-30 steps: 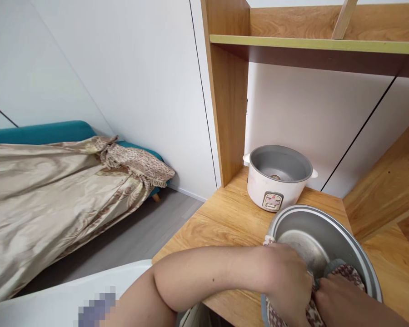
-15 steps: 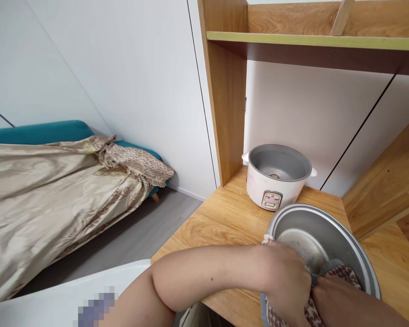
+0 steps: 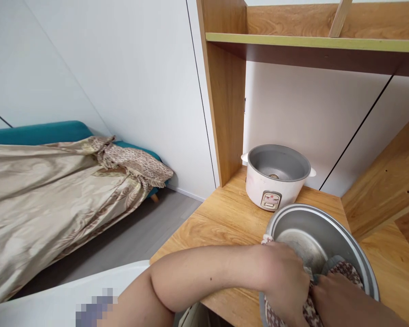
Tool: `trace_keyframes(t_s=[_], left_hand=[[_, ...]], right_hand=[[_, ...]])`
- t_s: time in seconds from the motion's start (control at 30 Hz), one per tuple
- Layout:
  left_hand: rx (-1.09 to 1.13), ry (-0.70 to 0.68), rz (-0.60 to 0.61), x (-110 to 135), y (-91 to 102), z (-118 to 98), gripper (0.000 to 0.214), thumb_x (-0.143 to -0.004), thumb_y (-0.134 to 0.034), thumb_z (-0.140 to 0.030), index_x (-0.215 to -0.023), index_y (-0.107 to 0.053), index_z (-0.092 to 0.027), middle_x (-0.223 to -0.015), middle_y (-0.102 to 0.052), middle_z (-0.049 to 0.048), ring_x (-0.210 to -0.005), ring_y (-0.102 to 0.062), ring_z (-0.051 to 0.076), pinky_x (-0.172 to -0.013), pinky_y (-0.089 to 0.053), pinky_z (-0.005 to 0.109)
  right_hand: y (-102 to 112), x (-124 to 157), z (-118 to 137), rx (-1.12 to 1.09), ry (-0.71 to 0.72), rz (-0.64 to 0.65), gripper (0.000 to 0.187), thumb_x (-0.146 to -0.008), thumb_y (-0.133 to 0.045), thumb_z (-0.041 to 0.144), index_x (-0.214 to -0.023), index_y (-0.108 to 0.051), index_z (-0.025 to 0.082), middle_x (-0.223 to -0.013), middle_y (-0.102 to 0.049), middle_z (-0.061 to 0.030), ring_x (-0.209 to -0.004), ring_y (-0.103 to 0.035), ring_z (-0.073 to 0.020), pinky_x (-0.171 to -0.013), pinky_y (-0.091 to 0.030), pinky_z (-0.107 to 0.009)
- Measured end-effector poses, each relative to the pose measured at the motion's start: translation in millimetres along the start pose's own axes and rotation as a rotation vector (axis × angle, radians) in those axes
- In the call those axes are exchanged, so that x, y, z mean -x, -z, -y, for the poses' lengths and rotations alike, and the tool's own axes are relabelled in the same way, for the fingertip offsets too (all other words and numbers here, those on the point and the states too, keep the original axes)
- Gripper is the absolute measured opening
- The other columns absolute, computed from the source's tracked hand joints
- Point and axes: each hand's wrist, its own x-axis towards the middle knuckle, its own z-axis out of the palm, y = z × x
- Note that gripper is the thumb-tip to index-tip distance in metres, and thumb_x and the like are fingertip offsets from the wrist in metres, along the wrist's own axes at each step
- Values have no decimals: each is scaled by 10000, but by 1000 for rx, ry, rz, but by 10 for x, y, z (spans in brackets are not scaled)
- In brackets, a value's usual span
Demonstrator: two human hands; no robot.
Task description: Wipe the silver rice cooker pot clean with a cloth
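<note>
A metal inner pot (image 3: 330,229) sits tilted at the near edge of the wooden desk (image 3: 225,213). My left hand (image 3: 286,281) is closed over the pot's near rim, gripping it together with a patterned cloth (image 3: 347,270). My right hand (image 3: 341,302) is inside the pot, pressed on the same cloth with its fingers closed. Behind the pot stands a white rice cooker body (image 3: 276,177), open and without its lid.
A wooden upright panel (image 3: 226,91) and a shelf (image 3: 310,43) rise over the desk. To the left, a bed with a beige patterned cover (image 3: 54,190) and a teal headboard (image 3: 37,131) stands on grey floor (image 3: 139,231). White walls are behind.
My right hand and the cloth have shifted slightly inside the pot. The view has drifted a little; nothing else has moved.
</note>
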Motion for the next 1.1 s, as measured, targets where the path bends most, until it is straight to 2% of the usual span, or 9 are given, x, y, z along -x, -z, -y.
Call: trace_keyframes(t_s=[0.17, 0.37, 0.53, 0.73, 0.9, 1.1], left_hand=[[31, 29, -131, -27, -54, 8, 543, -535, -680, -624, -834, -740, -174, -760, -724, 116, -663, -655, 263, -548, -479, 352], [15, 8, -68, -51, -67, 17, 662, -559, -666, -656, -957, -730, -131, -788, -725, 155, -693, -660, 286, -596, -508, 398], [45, -23, -118, -95, -114, 44, 633, -563, -633, -684, -875, -739, -143, -764, -721, 145, -676, -650, 278, -622, -512, 416], [1, -37, 18, -49, -40, 47, 733, -624, -566, -717, -1068, -700, -149, -907, -734, 144, -778, -664, 281, -635, -511, 399], [-30, -9, 0, -32, -30, 17, 687, -655, -571, -685, -1078, -694, -159, -906, -734, 137, -779, -670, 278, -646, -517, 399], [-2, -15, -28, -69, -72, 34, 710, -601, -608, -685, -1044, -709, -139, -871, -731, 147, -723, -661, 282, -603, -511, 401]], right_hand=[[107, 8, 66, -46, -25, 39, 278, -869, -484, 330, -666, -649, 234, -652, -701, -3, -532, -562, -155, -521, -323, -267], [39, 8, 9, 91, -111, 105, 236, -822, -517, 297, -672, -674, 204, -745, -725, -59, -643, -620, -204, -600, -338, -295], [54, 25, 47, 21, -119, 51, 264, -839, -514, 306, -643, -663, 210, -659, -695, -32, -557, -586, -174, -538, -294, -282], [112, 9, 97, -7, -103, 28, 309, -846, -525, 378, -600, -626, 220, -586, -663, -8, -487, -540, -155, -512, -274, -288], [72, 1, 67, -8, -40, 15, 320, -871, -497, 411, -649, -634, 225, -611, -670, 3, -504, -534, -152, -508, -274, -280], [92, 27, 73, -45, -93, 45, 302, -871, -514, 354, -635, -641, 214, -615, -661, 3, -499, -526, -151, -531, -261, -287]])
